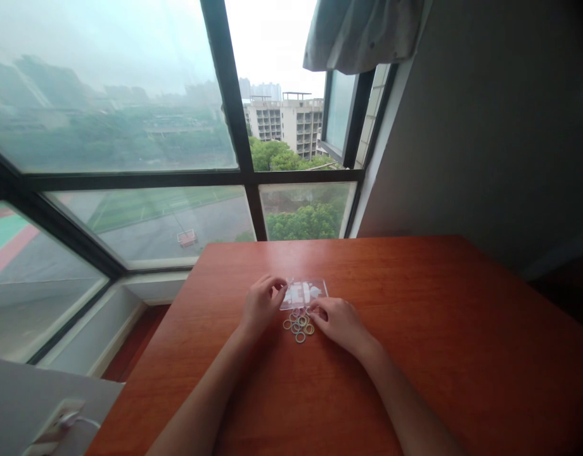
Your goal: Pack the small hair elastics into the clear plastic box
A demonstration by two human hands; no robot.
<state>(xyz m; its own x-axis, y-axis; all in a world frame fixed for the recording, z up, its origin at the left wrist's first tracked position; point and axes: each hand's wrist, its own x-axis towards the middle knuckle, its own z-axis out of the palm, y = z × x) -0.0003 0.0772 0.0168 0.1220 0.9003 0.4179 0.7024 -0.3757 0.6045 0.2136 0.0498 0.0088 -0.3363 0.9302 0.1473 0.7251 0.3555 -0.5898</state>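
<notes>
A clear flat plastic case [319, 288] with white printing lies on the table in front of me. My left hand [263, 305] is at its left edge, thumb and index finger closed on that side. Just nearer to me is a loose pile of several small pastel rings, which look like hair ties [300, 337]. They overlap, some touching the near edge of the case. My right hand [339, 322] is at the right of the pile, its fingers bent and pinched together near the case's lower right corner. What its fingertips hold, if anything, is too small to make out.
The reddish-brown wooden table [443, 335] reaches to the window [246, 174] at its far side. A grey wall [467, 139] rises on the right, and a curtain [362, 38] hangs above. A wall socket with a plugged-in white cable [70, 419] is at lower left.
</notes>
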